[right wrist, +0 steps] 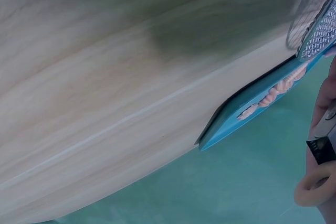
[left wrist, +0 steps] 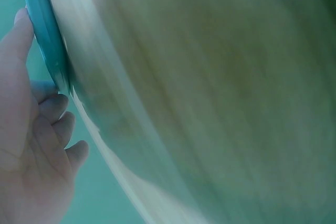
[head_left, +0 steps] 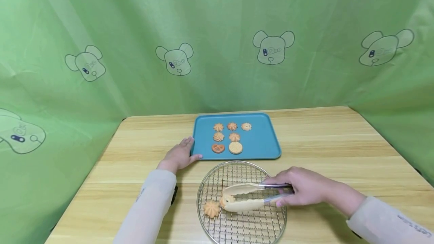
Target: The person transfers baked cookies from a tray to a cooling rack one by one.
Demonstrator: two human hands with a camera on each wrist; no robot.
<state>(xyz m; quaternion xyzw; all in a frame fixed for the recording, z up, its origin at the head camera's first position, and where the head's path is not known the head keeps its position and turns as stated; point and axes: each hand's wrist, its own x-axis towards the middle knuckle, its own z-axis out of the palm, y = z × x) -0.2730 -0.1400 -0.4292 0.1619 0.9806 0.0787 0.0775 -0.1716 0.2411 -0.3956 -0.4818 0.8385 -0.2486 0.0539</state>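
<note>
My right hand grips metal-handled tongs with cream-coloured tips, above the round wire rack. Between the tips sits a cookie, partly hidden by them. Just left of it, a flower-shaped cookie lies on the rack. My left hand rests at the near left corner of the blue tray, thumb on the front edge and fingers along the left side. In the left wrist view, the thumb of the left hand touches the tray's rim and the other fingers are loosely bent.
Several cookies stand in rows on the tray, among them a pretzel-shaped one and a round one. The wooden table extends on both sides. Behind it hangs a green curtain with bear heads.
</note>
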